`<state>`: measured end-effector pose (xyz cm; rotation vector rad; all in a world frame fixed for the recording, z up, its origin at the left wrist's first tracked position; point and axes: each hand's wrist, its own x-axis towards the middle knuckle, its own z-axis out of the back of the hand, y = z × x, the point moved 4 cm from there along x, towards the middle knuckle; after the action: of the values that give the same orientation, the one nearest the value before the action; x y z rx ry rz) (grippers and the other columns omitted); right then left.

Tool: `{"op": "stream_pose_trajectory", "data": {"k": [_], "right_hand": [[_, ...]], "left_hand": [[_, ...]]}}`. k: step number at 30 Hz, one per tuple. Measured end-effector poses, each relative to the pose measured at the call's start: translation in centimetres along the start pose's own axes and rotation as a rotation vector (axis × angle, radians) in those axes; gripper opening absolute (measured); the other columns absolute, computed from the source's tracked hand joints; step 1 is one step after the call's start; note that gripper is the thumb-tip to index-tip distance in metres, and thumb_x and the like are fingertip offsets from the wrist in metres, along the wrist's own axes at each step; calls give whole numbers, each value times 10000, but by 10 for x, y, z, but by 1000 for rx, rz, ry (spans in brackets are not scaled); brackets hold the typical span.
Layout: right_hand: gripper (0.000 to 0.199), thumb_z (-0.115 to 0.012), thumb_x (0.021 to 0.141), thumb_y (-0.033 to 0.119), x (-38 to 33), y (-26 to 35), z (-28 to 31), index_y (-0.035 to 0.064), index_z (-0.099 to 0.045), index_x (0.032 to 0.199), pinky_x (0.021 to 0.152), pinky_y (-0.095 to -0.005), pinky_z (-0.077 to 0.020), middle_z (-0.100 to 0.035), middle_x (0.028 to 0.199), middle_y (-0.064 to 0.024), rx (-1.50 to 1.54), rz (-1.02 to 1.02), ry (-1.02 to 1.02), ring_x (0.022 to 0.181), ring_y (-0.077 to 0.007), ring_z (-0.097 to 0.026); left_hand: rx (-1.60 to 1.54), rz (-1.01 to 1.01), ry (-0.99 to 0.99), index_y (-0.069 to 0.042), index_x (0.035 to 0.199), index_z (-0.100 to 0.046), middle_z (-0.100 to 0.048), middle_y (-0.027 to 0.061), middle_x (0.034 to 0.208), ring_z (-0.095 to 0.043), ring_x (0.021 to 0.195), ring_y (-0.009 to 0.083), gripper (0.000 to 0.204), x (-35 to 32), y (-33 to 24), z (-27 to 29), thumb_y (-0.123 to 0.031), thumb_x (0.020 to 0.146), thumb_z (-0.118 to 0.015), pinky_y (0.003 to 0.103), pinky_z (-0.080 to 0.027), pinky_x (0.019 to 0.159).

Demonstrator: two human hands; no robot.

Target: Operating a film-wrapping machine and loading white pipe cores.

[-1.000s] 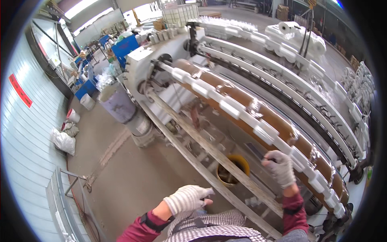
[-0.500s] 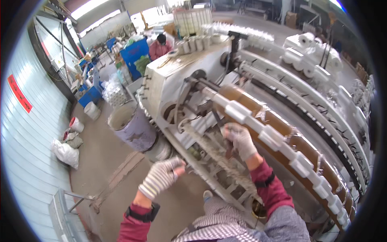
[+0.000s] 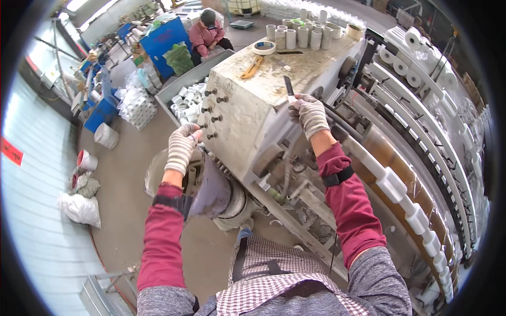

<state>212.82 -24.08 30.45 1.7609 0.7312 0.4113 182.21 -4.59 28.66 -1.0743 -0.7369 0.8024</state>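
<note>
Toward one o'clock, the right hand (image 3: 310, 117) is clamping its grip on a dark-bladed knife (image 3: 289, 88), pointing it upward, presumably to keep the edge clear; toward nine, the left hand (image 3: 181, 150) is hanging near black knobs (image 3: 222, 99), its grip impossible to tell.

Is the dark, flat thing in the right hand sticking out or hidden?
Sticking out: the dark, flat, blade-like strip shows bare beyond the pale, knit-gloved right hand.
</note>
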Motion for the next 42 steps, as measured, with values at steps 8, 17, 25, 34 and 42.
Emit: {"op": "stream_pose_trajectory", "data": {"k": [8,17,25,34,42], "right_hand": [[549,-622,865,262,-28,7,-19,17,-422,1314,562,-257,-522,-670,847,-111,-94,103,53,635,-150,-639],[511,-650,847,322,-182,-39,46,-7,-489,1202,542,-241,-492,-638,797,-69,-283,-137,-375,619,-126,-596],[393,-580,891,173,-217,-76,59,-17,-482,1220,616,-291,-536,-654,870,-125,96,-151,-477,695,-176,-636],[414,-598,887,174,-175,9,145,44,-463,1256,664,-321,-556,-644,983,-105,375,313,-615,792,-190,-654],[752,-572,875,434,-52,103,243,18,-228,1400,972,-512,-405,-350,1390,-201,849,420,-561,1282,-317,-373]], "left_hand": [[572,17,67,-25,1091,-593,-669,174,821,-655,740,236,432,170,59,-24,-278,764,-721,358,-504,681],[626,-294,174,-28,1044,-586,-657,185,886,-632,853,330,404,177,46,-44,-309,774,-691,421,-485,744],[808,-186,374,-71,972,-605,-642,213,868,-609,808,388,311,197,164,-20,-314,786,-662,447,-480,696],[221,-444,231,30,1313,-400,-488,144,1297,-474,1173,217,618,259,-3,-24,124,736,-603,331,-383,1001],[387,-1210,536,-72,1292,-441,-494,136,1293,-473,1199,295,746,97,-316,-293,-33,622,-766,341,-363,1025]]}}
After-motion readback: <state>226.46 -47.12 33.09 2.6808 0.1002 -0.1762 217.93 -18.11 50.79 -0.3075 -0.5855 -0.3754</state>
